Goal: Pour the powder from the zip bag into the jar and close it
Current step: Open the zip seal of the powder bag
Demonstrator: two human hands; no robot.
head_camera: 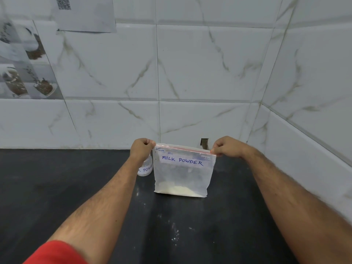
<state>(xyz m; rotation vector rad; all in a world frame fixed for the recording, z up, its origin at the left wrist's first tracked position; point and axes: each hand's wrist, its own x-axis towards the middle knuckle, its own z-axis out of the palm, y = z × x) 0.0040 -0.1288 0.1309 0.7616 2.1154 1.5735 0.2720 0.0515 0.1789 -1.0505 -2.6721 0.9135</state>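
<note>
A clear zip bag [182, 176] labelled "MILK POWDER" stands upright on the black counter, with a little pale powder lying along its bottom. My left hand [142, 149] pinches the bag's top left corner at the red zip strip. My right hand [227, 147] pinches the top right corner. The strip runs straight between them. Just left of the bag, a small clear jar [146, 168] with a handwritten label stands partly hidden behind my left wrist; its top is hidden.
The black counter [76, 187] carries specks of spilled powder near the front middle. White marbled wall tiles rise behind and on the right, forming a corner. A small dark hole [204, 142] sits in the back wall just above the counter.
</note>
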